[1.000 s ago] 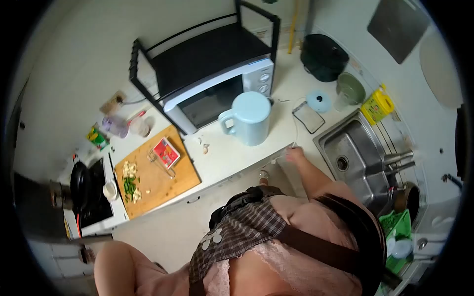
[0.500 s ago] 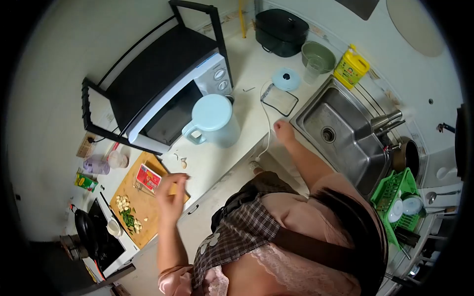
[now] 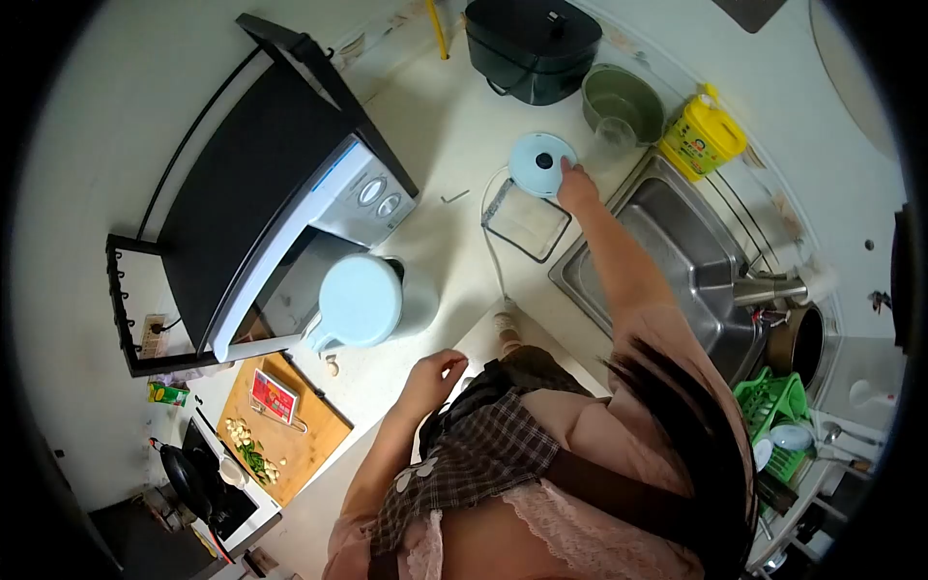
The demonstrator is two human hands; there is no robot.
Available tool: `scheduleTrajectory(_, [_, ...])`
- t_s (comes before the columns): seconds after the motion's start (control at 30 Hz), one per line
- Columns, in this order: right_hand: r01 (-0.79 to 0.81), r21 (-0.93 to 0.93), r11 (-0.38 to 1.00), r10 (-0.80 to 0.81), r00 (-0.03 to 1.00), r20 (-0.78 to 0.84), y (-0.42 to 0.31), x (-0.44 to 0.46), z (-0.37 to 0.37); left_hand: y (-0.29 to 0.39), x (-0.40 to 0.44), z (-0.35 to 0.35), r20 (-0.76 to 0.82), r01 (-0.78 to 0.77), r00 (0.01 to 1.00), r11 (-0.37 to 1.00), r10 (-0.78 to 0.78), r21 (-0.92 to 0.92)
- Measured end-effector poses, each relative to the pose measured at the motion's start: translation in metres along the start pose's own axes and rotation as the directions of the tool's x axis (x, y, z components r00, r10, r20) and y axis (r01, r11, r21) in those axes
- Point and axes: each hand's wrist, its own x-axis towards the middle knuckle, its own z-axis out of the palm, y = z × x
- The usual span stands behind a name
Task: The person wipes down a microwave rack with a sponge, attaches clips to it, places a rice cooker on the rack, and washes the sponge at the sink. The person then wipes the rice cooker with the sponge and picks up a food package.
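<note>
My right hand (image 3: pixel 577 187) reaches over the counter to a round light-blue lid with a black knob (image 3: pixel 530 170), its fingers at the lid's right side near the knob. Whether the fingers grip it is not clear. Near the counter's front edge, my left hand (image 3: pixel 435 379) hovers with its fingers curled in and nothing seen in them. A light-blue pitcher (image 3: pixel 361 301) stands up and left of that hand. Below the lid lies a dark-rimmed clear rectangular piece (image 3: pixel 528 220), with a white cable (image 3: pixel 490 247) beside it.
A microwave (image 3: pixel 290 261) under a black rack stands left. The sink (image 3: pixel 677 256), yellow jug (image 3: pixel 703 140), green basin (image 3: pixel 623 97) and dark lidded container (image 3: pixel 533 48) are right and behind. A cutting board (image 3: pixel 319 430) holds chopped food and a red box.
My right hand has moved from the counter's front edge up to the lid. My left hand came into view and moved right, away from the cutting board. The view has shifted and turned.
</note>
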Motion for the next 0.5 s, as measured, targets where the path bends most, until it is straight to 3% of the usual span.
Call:
scheduleTrajectory(0.1, [0.051, -0.087, 0.995, -0.042, 0.994, 0.103, 0.009, 0.012, 0.009, 0.005, 0.053, 0.013, 0.069, 0.075, 0.995, 0.997, -0.074, -0.006])
scheduleTrajectory(0.17, [0.166, 0.030, 0.986, -0.166, 0.986, 0.002, 0.022, 0.015, 0.023, -0.005, 0.088, 0.030, 0.010, 0.080, 0.997, 0.997, -0.079, -0.024])
scheduleTrajectory(0.3, [0.257, 0.159, 0.953, -0.237, 0.962, -0.136, 0.035, -0.007, 0.013, -0.013, 0.142, 0.058, -0.120, 0.103, 0.987, 0.994, -0.106, -0.030])
scheduleTrajectory(0.37, [0.398, 0.405, 0.823, -0.327, 0.915, -0.235, 0.039, -0.023, 0.001, -0.009, 0.156, 0.064, -0.152, 0.124, 0.980, 0.991, -0.129, -0.040])
scheduleTrajectory(0.43, [0.414, 0.433, 0.801, -0.264, 0.893, -0.365, 0.055, -0.031, 0.023, 0.002, 0.166, 0.067, -0.179, 0.256, 0.957, 0.956, -0.229, 0.146])
scheduleTrajectory(0.47, [0.429, 0.434, 0.792, -0.283, 0.888, -0.362, 0.060, -0.034, 0.031, 0.010, 0.168, 0.069, -0.217, 0.305, 0.938, 0.940, -0.269, 0.153])
scheduleTrajectory(0.5, [0.255, 0.669, 0.698, -0.109, 0.961, -0.253, 0.062, -0.037, 0.033, 0.012, 0.171, 0.071, -0.236, 0.317, 0.931, 0.937, -0.278, 0.145])
